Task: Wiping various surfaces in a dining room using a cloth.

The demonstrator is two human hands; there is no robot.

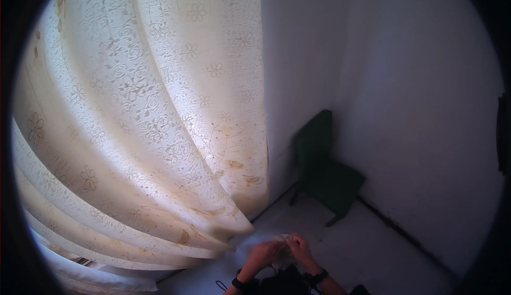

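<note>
My left hand (266, 253) and my right hand (298, 248) are close together at the bottom middle, in front of my body. Between them is a pale, thin, partly see-through item (282, 255), possibly a plastic bag or film; its kind is hard to tell. The fingers of both hands are bent at its upper part, the right ones closed on its edge. Dark bands are round both wrists. Dark clothing or gear lies just below the hands.
Long cream floral curtains (159, 115) hang at the left, lit from behind. A green chair (333, 179) stands in the corner against the white walls (415, 95). A dark skirting line (399, 229) runs along the grey floor (359, 255). A dark loop of cord (220, 285) shows at the bottom.
</note>
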